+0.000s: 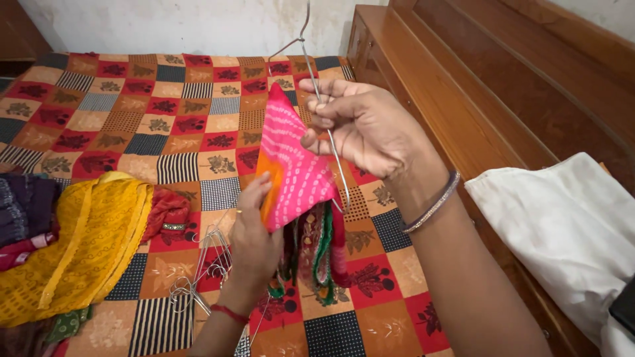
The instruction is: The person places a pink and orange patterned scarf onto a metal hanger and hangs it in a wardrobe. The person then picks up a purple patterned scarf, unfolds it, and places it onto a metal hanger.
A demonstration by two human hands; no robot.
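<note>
Right hand [360, 125] is up over the middle of the bed [132, 106], fingers curled and pinching the wire hanger [322, 106]. Left hand [254, 235] pinches the lower edge of the pink dotted cloth [294, 172], which drapes on the hanger (green and red trim hangs below it). Spare wire hangers [202, 271] lie on the patchwork cover under the left wrist. Yellow garment [86, 244] is heaped at the bed's left edge, white cloth [569, 225] at the right by the wooden headboard [489, 86]

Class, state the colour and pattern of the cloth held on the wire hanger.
Pink cloth with small white dots and an orange part, head view.
</note>
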